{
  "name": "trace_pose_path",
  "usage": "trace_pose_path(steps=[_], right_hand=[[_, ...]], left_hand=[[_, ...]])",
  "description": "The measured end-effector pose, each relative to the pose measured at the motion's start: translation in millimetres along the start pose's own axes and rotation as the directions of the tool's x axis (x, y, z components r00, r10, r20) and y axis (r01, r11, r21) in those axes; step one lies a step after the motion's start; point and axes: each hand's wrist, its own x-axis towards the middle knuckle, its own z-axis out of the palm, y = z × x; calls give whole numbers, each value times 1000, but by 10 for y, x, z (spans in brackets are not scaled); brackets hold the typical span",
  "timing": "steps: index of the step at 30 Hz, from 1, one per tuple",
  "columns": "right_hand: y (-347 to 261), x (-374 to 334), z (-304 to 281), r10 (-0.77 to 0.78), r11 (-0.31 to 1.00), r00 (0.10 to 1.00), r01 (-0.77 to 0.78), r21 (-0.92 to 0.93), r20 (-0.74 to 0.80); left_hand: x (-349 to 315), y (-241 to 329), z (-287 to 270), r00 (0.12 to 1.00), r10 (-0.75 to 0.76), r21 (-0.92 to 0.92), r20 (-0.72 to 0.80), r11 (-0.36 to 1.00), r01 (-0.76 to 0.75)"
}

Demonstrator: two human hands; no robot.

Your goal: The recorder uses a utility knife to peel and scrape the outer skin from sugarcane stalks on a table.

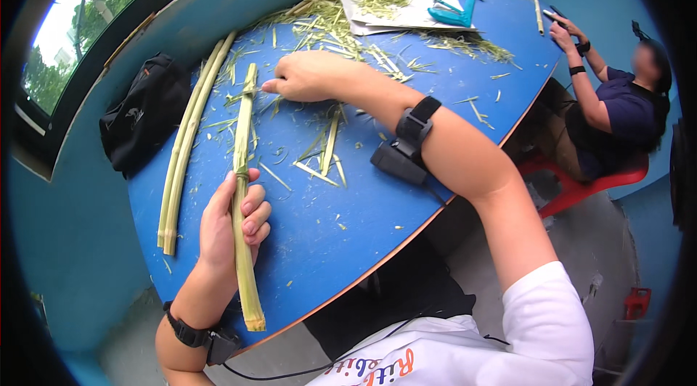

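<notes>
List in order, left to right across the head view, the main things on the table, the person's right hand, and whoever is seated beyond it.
Black bag, pair of long green stalks, stalk held in the left hand, right hand, teal tool, seated co-worker.

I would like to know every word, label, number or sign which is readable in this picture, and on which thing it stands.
White shirt: coloured lettering on the front, partly cut off; I do not copy its wording.
Black bag: a small pale mark, too small to read.
Elsewhere I can make out no text.
</notes>
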Motion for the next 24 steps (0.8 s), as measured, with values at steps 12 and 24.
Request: trace_pose_path(steps=[12,24], right_hand=[[-70,-90,-12,48,998,999,-48,-41,18],[-26,-88,-24,87,981,994,-98,-166,-71]], left_hand=[[34,-42,22,1000,-2,50,28,999,1],[51,-62,39,1000,8,32,14,999,-8]])
